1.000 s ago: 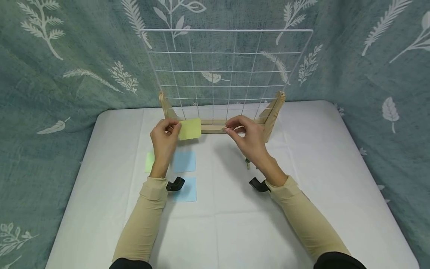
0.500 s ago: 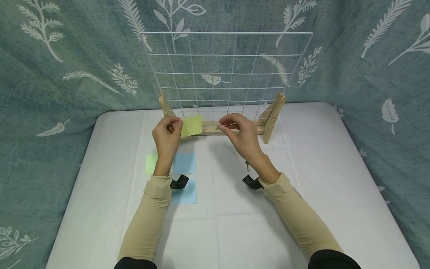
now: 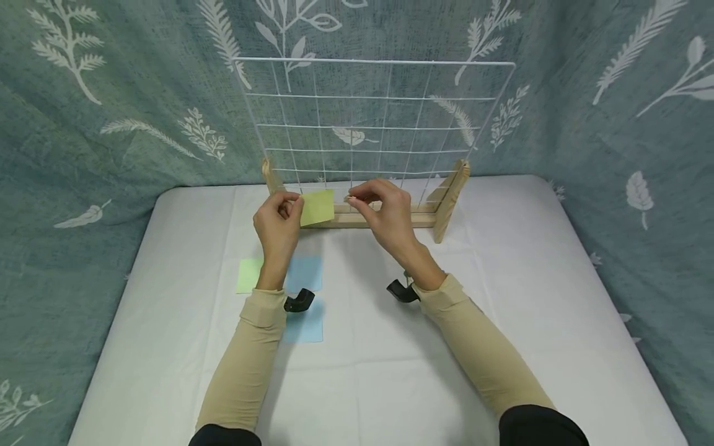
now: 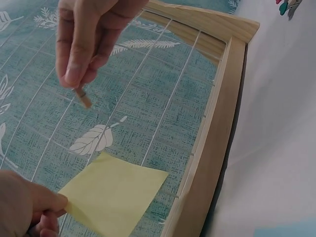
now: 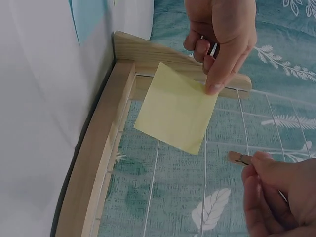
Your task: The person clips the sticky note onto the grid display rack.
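In the head view my left hand [image 3: 277, 230] pinches one corner of a yellow sticky note [image 3: 318, 207] between thumb and finger. The note [image 5: 177, 108] hangs flat in front of the wire grid [image 3: 357, 150], low on its left side. Between thumb and fingertips my right hand [image 3: 386, 217] holds a small wooden clothespin [image 5: 239, 158], its tip pointing toward the note. The left wrist view shows the same clothespin [image 4: 83, 98] above the note's upper edge, with a gap between them.
A wooden stand [image 3: 450, 201] carries the grid upright at the table's back. Blue notes [image 3: 304, 325] and a green note [image 3: 248, 276] lie on the white cloth [image 3: 357, 396], partly behind my left forearm. Small clothespins with coloured ends [image 4: 286, 7] lie to the right.
My right hand has moved left with the clothespin, coming nearer to the yellow note. My left hand and the note have shifted only slightly.
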`<state>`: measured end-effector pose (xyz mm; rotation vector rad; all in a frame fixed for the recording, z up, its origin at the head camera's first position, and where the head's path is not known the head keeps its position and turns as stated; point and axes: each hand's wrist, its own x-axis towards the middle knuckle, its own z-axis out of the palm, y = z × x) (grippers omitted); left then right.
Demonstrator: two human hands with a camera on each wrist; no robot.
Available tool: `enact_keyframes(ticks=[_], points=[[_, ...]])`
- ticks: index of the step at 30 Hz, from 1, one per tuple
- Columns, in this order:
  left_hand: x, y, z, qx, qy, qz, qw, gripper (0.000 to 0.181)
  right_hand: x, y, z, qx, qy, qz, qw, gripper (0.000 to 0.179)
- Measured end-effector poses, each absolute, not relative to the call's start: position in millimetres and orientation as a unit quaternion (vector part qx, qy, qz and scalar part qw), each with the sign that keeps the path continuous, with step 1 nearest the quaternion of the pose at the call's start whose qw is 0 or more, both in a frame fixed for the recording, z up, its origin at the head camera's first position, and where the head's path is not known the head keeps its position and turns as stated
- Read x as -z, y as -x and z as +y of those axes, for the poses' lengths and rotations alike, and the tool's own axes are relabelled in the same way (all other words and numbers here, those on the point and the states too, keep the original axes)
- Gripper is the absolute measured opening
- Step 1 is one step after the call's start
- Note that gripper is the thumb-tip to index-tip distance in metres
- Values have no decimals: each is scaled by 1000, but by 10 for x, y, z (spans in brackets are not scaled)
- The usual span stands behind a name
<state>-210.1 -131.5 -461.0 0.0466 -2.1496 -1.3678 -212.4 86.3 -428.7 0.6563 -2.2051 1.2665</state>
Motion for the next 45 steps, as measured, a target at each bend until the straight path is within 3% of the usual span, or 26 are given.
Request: enact_keyframes(ticks=[12,45], points=[[4636,2152,-1301,491,-39,-815,306,7,4280,2274,494,-449,-274,-803,280,11],[4700,2220,-1294,509,-39,-794,330,7,4401,2456,278,-425,-269,-810,303,6]])
